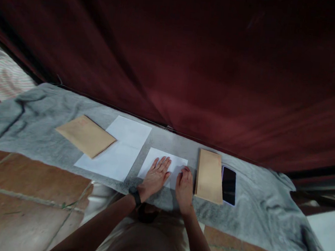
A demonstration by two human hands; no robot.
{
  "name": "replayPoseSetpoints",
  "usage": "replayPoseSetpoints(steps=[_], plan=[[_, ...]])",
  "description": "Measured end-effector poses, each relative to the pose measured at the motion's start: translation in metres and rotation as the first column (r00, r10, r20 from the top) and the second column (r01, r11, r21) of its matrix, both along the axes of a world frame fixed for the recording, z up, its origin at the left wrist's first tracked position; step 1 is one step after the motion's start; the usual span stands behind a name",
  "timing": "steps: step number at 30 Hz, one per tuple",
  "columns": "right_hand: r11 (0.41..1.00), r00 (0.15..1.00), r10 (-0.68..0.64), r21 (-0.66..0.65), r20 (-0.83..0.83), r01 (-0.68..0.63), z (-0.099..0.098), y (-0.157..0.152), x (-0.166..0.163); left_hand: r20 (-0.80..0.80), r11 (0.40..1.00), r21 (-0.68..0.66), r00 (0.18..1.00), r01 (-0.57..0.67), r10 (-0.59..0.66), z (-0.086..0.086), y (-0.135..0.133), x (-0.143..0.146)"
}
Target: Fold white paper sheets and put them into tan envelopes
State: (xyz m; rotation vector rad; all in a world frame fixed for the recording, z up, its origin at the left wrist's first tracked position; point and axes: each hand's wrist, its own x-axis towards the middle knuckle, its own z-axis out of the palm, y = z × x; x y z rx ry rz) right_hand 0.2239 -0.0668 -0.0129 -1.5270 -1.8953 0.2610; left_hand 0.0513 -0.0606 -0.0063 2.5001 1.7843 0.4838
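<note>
A white sheet of paper (151, 158), smaller than the sheets beside it and seemingly folded, lies on the grey cloth in front of me. My left hand (156, 177) is spread flat on top of it, pressing it down. At the paper's right edge is my right hand (184, 186), its fingers curled and closed on that edge; the fingertips are partly hidden. White paper (122, 148) in a larger size lies to the left. A brown envelope (86, 134) overlaps its left side. Right of my right hand sits a stack of brown envelopes (210, 175).
A phone (228, 185) with a dark screen lies beside the envelope stack. The grey cloth (255, 200) covers a long narrow surface with a dark red curtain-like sheet (174, 62) behind it. Tiled floor (18, 209) shows below. Striped fabric (4, 72) is at far left.
</note>
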Motion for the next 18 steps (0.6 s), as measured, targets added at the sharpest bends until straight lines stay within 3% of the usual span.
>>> replayPoseSetpoints(steps=[13, 18], plan=[[1.000, 0.998, -0.001, -0.025, -0.056, -0.001, 0.005, -0.001, 0.001, -0.003, 0.992, -0.008, 0.992, 0.128, -0.128, 0.006, -0.070, -0.012], [0.991, 0.989, 0.133, 0.020, -0.060, -0.132, 0.014, 0.001, -0.003, 0.018, 0.990, 0.001, 0.990, 0.142, -0.142, 0.010, -0.085, -0.014]])
